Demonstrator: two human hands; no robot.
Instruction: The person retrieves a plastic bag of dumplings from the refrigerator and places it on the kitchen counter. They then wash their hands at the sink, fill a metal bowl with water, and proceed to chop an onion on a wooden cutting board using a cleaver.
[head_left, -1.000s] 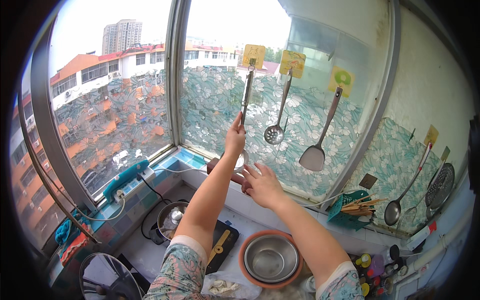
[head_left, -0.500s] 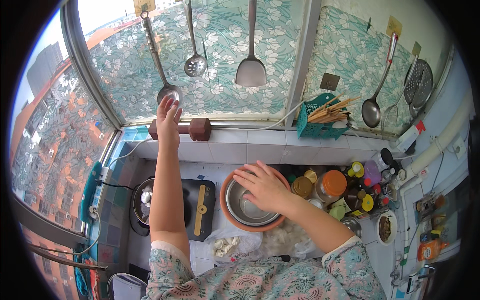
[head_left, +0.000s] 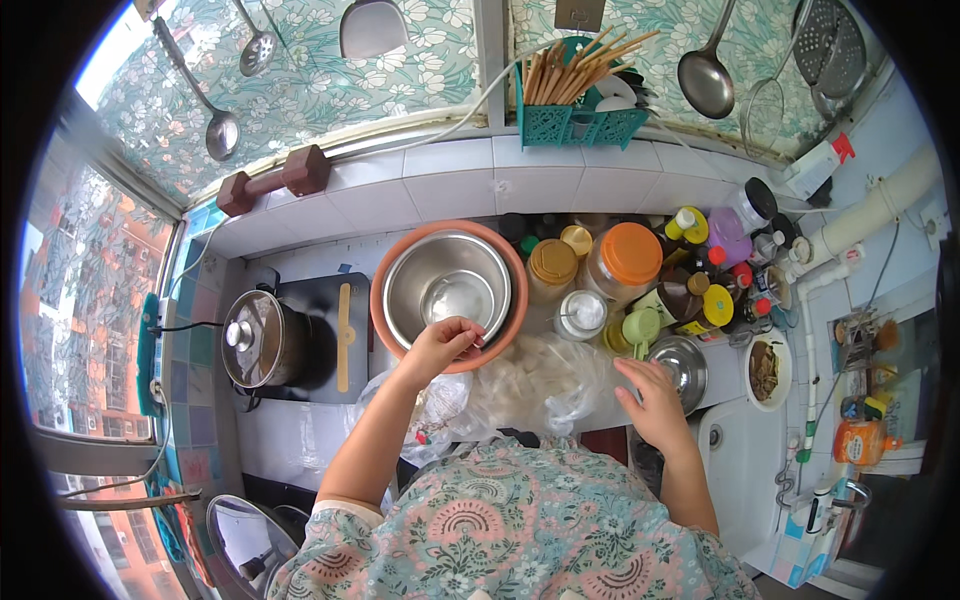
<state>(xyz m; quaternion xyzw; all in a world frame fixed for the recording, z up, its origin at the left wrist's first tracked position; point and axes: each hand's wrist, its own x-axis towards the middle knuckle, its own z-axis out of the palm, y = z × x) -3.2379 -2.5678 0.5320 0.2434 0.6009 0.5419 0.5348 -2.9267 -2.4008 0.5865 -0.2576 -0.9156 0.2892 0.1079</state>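
Your left hand (head_left: 447,345), fingers curled, is at the lower rim of the steel bowl (head_left: 410,290), mid-frame; can't tell if touching. Bowl sits inside an orange basin (head_left: 379,310). Your right hand (head_left: 655,400), fingers spread, right of center, near the green scoop (head_left: 640,326) and small metal bowl (head_left: 697,368). Lidded pot (head_left: 262,345) on black cooktop (head_left: 315,380), left. Dumbbell (head_left: 267,182), upper left. Teal basket (head_left: 590,128) with chopsticks (head_left: 575,78), top center.

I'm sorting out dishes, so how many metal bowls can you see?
2 that I can make out: a larger bowl inside the orange basin, by the left hand, and a smaller bowl beside the right hand. Others may be nested underneath.
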